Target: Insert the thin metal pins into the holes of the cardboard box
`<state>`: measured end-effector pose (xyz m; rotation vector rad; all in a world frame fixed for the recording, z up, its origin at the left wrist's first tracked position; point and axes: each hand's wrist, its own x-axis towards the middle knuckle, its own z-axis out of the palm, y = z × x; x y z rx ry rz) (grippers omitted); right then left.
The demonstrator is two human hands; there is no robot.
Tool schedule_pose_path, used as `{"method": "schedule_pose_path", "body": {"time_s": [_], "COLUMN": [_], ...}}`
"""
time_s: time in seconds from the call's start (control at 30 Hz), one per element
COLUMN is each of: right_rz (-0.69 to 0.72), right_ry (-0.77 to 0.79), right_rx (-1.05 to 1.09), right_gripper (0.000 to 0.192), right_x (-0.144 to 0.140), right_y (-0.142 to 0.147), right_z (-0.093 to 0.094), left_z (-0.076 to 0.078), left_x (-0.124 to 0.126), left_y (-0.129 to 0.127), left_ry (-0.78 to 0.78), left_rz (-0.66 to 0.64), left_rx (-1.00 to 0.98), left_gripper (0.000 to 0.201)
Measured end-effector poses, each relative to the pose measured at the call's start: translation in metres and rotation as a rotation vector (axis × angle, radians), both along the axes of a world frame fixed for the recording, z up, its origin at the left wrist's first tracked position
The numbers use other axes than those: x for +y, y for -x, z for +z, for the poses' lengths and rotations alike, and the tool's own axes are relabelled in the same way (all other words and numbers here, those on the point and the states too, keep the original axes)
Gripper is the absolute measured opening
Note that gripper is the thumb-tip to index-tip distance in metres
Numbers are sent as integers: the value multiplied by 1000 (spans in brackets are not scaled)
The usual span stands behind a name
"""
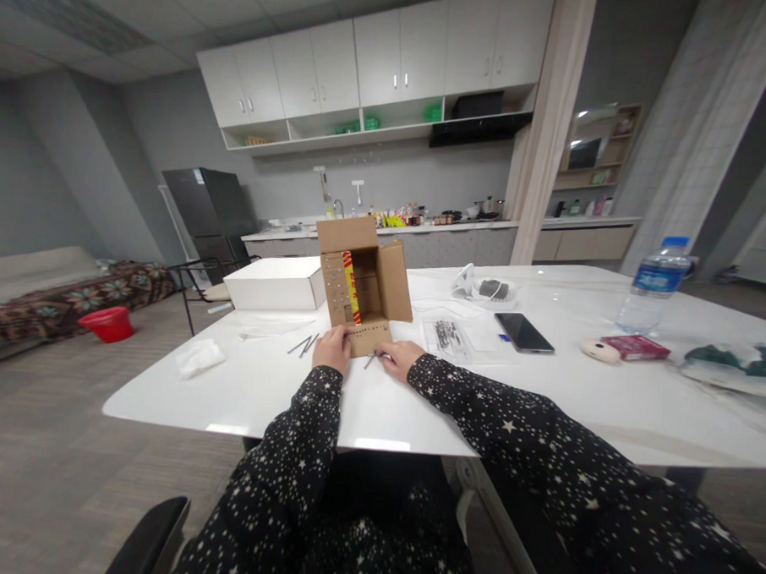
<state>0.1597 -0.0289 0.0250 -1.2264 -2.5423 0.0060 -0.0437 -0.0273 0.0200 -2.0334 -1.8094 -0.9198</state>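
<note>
An open cardboard box [396,283] stands on the white table, its flaps spread and its opening towards me. Yellow-and-red tape and rows of small holes or dots mark its left flap; more dots run along the bottom flap [369,337]. My left hand [333,350] is closed at the left edge of that bottom flap. Beside the flap's right corner, my right hand [401,359] pinches a thin metal stick [371,359], too small to name exactly. Several similar dark sticks [304,344] lie left of my left hand.
Behind the box to the left stands a white box [275,284]. A crumpled tissue [200,358] lies on the left. To the right are a clear packet of small metal pieces [448,337], a phone [524,333], a red pack [635,347] and a water bottle [655,286].
</note>
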Motion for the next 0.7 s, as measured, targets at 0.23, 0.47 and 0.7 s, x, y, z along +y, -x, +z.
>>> {"method": "schedule_pose_path", "body": {"time_s": [0.23, 0.47, 0.7], "right_rz": [-6, -12, -17], "right_ry": [7, 12, 23], "right_rx": [-10, -9, -12], "right_gripper": [30, 30, 30], "right_x": [-1, -2, -2], "right_y": [1, 0, 0], "right_z": [1, 2, 3], "left_z": [0, 1, 0], "left_x": [-1, -1, 1], "left_y": [0, -2, 3], "left_ry": [-28, -23, -26], "left_rz": [43, 59, 51], "left_rx": [-14, -7, -6], "left_gripper": [14, 14, 16]}}
